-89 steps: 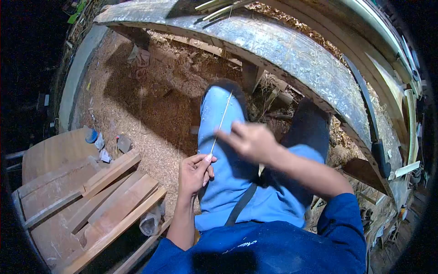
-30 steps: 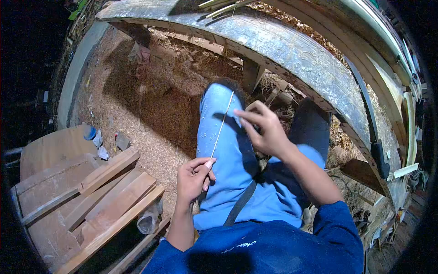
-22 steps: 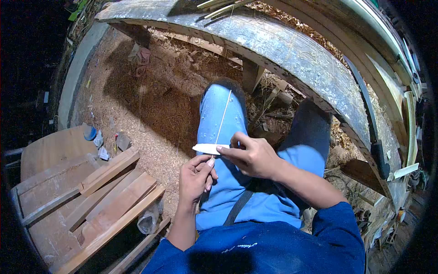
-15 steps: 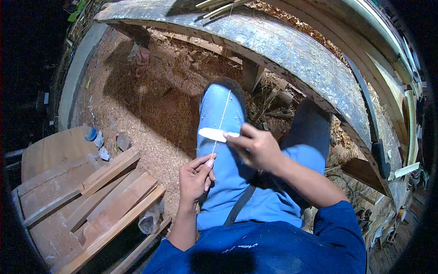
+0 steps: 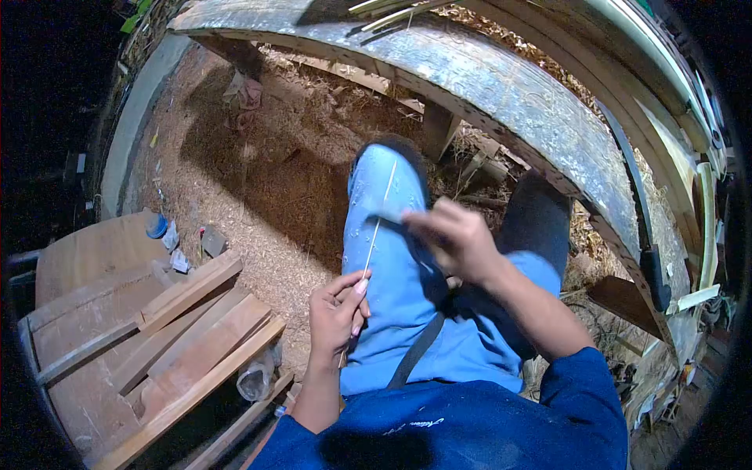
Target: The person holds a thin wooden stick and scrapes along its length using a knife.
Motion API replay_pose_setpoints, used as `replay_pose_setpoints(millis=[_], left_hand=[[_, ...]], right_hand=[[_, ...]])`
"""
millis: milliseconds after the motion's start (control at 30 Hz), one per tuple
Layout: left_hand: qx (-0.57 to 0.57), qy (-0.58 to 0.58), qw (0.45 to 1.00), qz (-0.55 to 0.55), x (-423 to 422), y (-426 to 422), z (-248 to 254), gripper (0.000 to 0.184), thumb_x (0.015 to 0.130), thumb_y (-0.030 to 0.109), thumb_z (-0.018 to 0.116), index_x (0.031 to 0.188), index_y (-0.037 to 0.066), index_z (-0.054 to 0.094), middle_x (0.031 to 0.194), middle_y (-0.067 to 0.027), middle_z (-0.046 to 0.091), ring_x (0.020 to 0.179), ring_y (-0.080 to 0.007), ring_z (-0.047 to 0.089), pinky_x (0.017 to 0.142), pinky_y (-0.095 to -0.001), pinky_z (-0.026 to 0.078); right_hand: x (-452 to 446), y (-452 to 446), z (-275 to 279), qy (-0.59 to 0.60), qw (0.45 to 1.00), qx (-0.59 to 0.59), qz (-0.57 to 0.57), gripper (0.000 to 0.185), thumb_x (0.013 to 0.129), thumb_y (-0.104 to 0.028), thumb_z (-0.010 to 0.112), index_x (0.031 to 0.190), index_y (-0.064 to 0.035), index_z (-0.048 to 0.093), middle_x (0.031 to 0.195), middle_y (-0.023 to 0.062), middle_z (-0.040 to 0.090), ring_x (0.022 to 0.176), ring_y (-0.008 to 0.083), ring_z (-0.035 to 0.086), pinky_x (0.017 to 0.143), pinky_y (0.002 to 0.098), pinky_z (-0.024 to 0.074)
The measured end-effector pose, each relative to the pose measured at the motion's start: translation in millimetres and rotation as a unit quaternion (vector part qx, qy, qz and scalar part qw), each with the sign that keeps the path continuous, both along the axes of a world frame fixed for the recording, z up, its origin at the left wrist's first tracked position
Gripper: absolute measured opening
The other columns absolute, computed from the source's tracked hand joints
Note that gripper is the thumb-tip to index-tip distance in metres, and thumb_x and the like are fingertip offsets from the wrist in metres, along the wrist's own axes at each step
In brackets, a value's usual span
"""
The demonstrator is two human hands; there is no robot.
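Observation:
My left hand (image 5: 337, 315) pinches a thin pale stick (image 5: 389, 184) between thumb and fingers. The stick runs up along the blue trouser leg (image 5: 376, 166), its lower end showing below my palm. My right hand (image 5: 464, 241) is closed on a knife, its handle hidden by my fingers. The knife blade (image 5: 384, 216) lies across the stick above my left hand, blurred and darkish. Whether blade and stick touch, I cannot tell. Small pale shavings dot the trouser leg around the stick.
A weathered curved bench (image 5: 470, 70) arcs across the far side, with thin strips (image 5: 399, 14) on top. A long dark machete (image 5: 638, 196) lies at its right end. Wooden boards (image 5: 207, 345) are stacked at left. Shavings cover the ground (image 5: 258, 270).
The knife blade has turned from a bright, wide face to a narrow dark one. My right hand has shifted slightly right and up; my left hand still pinches the stick.

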State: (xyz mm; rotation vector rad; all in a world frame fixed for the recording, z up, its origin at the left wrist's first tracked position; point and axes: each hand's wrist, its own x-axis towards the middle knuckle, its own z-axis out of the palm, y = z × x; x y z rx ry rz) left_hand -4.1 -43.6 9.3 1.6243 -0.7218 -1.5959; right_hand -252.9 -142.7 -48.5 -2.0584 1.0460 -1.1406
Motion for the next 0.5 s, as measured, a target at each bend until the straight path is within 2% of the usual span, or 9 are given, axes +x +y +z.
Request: replay_pose_setpoints(millis=[33, 100, 133, 233, 300, 367, 400, 500], left_hand=[[0.001, -0.001, 1.0, 0.003, -3.3, -4.9, -1.4, 0.024, 0.105, 0.01, 0.067, 0.122, -0.007, 0.072, 0.067, -0.009, 0.067, 0.041, -0.006, 0.046, 0.039, -0.022, 0.033], [-0.002, -0.012, 1.0, 0.028, -10.5, -16.8, -3.8, 0.021, 0.106, 0.011, 0.067, 0.116, -0.007, 0.07, 0.068, -0.0095, 0.067, 0.04, -0.0065, 0.047, 0.038, -0.0224, 0.034], [-0.005, 0.009, 1.0, 0.028, -12.4, -22.8, -4.1, 0.019, 0.105, 0.012, 0.067, 0.11, -0.006, 0.069, 0.067, -0.0096, 0.067, 0.04, -0.0062, 0.047, 0.038, -0.0222, 0.033], [0.0, 0.014, 0.999, 0.032, -14.8, -29.4, -8.5, 0.018, 0.106, 0.012, 0.067, 0.109, -0.006, 0.07, 0.067, -0.0088, 0.067, 0.039, -0.0054, 0.046, 0.037, -0.0219, 0.032], [0.001, 0.005, 1.0, 0.03, -14.7, -28.4, -9.7, 0.02, 0.106, 0.013, 0.068, 0.111, -0.006, 0.072, 0.066, -0.0084, 0.067, 0.039, -0.0044, 0.045, 0.037, -0.0214, 0.03], [-0.004, -0.018, 1.0, -0.005, -15.3, -28.2, -3.4, 0.023, 0.105, 0.013, 0.068, 0.117, -0.006, 0.075, 0.065, -0.008, 0.067, 0.039, -0.0039, 0.044, 0.037, -0.0212, 0.03], [-0.009, -0.016, 1.0, -0.013, -13.5, -25.9, -5.6, 0.026, 0.105, 0.014, 0.069, 0.122, -0.005, 0.075, 0.065, -0.0075, 0.067, 0.04, -0.0036, 0.043, 0.038, -0.0213, 0.03], [-0.015, -0.018, 0.999, -0.035, -8.0, -19.5, -6.3, 0.026, 0.105, 0.013, 0.068, 0.123, -0.005, 0.075, 0.065, -0.0069, 0.067, 0.04, -0.0035, 0.044, 0.038, -0.0218, 0.031]], right_hand=[[3.3, 10.5, 1.9, 0.035, 0.998, 0.001, 0.06, 0.041, 0.084, -0.001, 0.079, 0.124, -0.0114, 0.076, 0.081, 0.0088, 0.06, 0.061, 0.0268, 0.062, 0.054, 0.0394, 0.0502], [10.9, 25.2, 11.5, 0.077, 0.993, 0.009, 0.095, 0.04, 0.086, -0.004, 0.078, 0.124, -0.014, 0.076, 0.077, 0.0073, 0.055, 0.058, 0.0275, 0.06, 0.05, 0.0415, 0.0486], [13.3, 28.9, 15.4, 0.075, 0.993, 0.008, 0.093, 0.038, 0.086, -0.007, 0.079, 0.123, -0.0151, 0.077, 0.076, 0.0066, 0.053, 0.056, 0.0257, 0.059, 0.05, 0.0409, 0.0484], [9.6, 34.3, 16.4, 0.067, 0.995, 0.022, 0.068, 0.036, 0.085, -0.008, 0.081, 0.121, -0.0146, 0.078, 0.076, 0.0062, 0.054, 0.056, 0.0261, 0.059, 0.049, 0.0414, 0.048], [2.9, 31.2, 14.8, 0.066, 0.995, 0.03, 0.062, 0.035, 0.086, -0.007, 0.081, 0.12, -0.0141, 0.078, 0.076, 0.007, 0.053, 0.057, 0.0266, 0.058, 0.049, 0.0421, 0.0473], [-1.9, 26.7, 13.2, 0.099, 0.993, 0.069, 0.021, 0.04, 0.086, -0.011, 0.078, 0.125, -0.0163, 0.075, 0.084, 0.0097, 0.059, 0.065, 0.0318, 0.066, 0.055, 0.0454, 0.0542], [-2.6, 24.4, 12.7, 0.091, 0.993, 0.078, 0.006, 0.039, 0.085, -0.01, 0.078, 0.124, -0.0154, 0.075, 0.083, 0.0107, 0.058, 0.065, 0.0333, 0.066, 0.056, 0.0465, 0.0543], [-4.1, 21.0, 11.7, 0.092, 0.993, 0.079, -0.012, 0.036, 0.087, -0.01, 0.078, 0.123, -0.015, 0.075, 0.083, 0.0113, 0.058, 0.066, 0.0341, 0.066, 0.058, 0.0474, 0.0544]])
